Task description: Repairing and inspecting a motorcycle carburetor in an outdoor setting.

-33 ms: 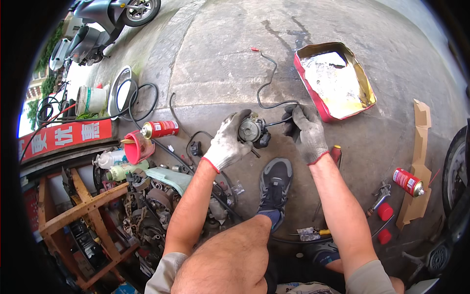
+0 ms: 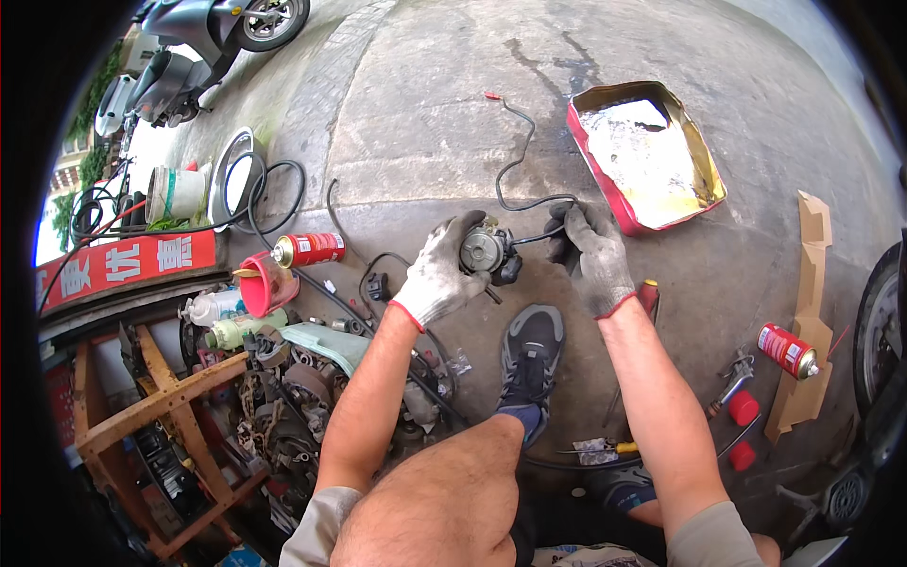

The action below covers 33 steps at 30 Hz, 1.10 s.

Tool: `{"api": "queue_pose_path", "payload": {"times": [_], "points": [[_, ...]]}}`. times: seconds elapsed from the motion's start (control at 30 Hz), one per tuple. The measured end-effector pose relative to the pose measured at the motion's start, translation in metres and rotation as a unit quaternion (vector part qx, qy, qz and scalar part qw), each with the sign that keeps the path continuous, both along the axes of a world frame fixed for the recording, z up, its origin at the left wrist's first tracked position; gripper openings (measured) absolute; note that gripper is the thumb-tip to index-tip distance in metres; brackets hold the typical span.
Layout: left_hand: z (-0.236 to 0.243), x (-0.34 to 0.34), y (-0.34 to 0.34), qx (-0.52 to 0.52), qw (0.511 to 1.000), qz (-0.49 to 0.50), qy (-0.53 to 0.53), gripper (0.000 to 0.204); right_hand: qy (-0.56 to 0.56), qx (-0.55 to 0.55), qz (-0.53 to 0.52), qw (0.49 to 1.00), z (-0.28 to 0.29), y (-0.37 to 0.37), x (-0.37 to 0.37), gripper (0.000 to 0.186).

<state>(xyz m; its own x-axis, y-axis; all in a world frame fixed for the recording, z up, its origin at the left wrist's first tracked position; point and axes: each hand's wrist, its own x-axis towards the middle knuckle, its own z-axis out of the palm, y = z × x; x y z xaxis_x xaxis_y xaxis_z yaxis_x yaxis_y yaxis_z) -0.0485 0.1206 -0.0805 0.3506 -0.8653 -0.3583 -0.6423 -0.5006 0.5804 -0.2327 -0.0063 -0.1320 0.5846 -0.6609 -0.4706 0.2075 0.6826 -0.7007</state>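
My left hand point(image 2: 441, 269), in a white knit work glove with dark fingertips, is closed around a small grey metal carburetor point(image 2: 482, 251) with black fittings on its right side. A thin black hose point(image 2: 538, 235) runs from the carburetor to my right hand point(image 2: 593, 253), gloved the same way. The fingers of that hand are pinched on the hose. Beyond my hand the hose curves away over the concrete and finishes in a red tip point(image 2: 491, 95). Both hands are raised above the ground beyond my shoe point(image 2: 533, 364).
A red metal tray point(image 2: 619, 203) lies beyond my right hand. Spray cans point(image 2: 311, 249) lie on both sides, one by a cardboard strip point(image 2: 803, 312). Used parts point(image 2: 293, 397) and a wooden frame point(image 2: 170, 406) crowd the left. Near my right forearm are screwdrivers point(image 2: 648, 295) and a spray gun point(image 2: 733, 380).
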Motion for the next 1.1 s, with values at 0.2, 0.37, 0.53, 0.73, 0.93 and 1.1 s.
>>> {"api": "queue_pose_path", "payload": {"times": [0.2,0.37,0.53,0.73,0.93,1.1], "points": [[0.012,0.002,-0.013,0.028,0.999,-0.024,0.014,0.076,-0.02,0.034,-0.072,0.997,0.0,0.001,-0.004,0.026],[0.023,-0.009,-0.011,0.101,0.993,-0.057,0.029,0.076,-0.02,0.038,-0.034,0.998,-0.002,0.003,-0.009,0.028],[0.013,-0.005,-0.005,0.035,0.997,-0.069,0.013,0.043,-0.024,0.024,0.068,0.997,0.0,0.006,0.002,0.027],[-0.014,-0.025,-0.01,-0.217,0.953,0.187,-0.096,0.029,0.016,-0.042,0.175,0.983,0.004,0.006,0.022,0.026],[-0.017,-0.011,-0.026,-0.196,0.956,0.168,0.141,0.028,0.007,-0.077,0.205,0.976,-0.001,0.001,0.024,0.025],[-0.011,-0.003,-0.029,-0.19,0.891,0.315,0.266,0.019,0.01,-0.089,0.201,0.976,0.014,0.008,0.03,0.027]]}}
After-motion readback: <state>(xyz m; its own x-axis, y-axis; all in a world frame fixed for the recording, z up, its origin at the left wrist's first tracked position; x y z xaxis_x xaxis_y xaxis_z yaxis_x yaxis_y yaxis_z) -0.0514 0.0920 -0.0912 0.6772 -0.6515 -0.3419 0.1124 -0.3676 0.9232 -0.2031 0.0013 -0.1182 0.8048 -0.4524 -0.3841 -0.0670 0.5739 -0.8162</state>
